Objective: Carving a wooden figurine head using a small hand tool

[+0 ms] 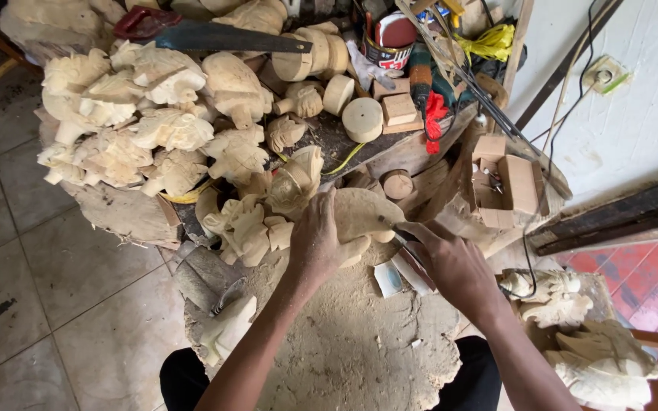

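Carved pile: at the upper left of the frame I see a heap of pale wooden carvings [142, 122], stacked loosely on the bench and well apart from my hands, so they look set aside rather than in work.
Saw: a handsaw [215, 36] lies flat across the top of that heap, upper centre-left.
Left hand: my left hand [315, 242], at the centre, is clamped over the near edge of the wood blank [361, 213], fingers spread, I judge to pin it against the stump.
Wood blank: a rounded pale piece, centre frame, resting on the chip-strewn stump top [344, 342].
Right hand: my right hand [451, 262], right of centre, is closed around a carving knife [396, 234], its tip touching the blank's right edge; the grip sits low, which I take as giving control.
Cardboard box: an open box [508, 183] stands upper right, near the knife hand.
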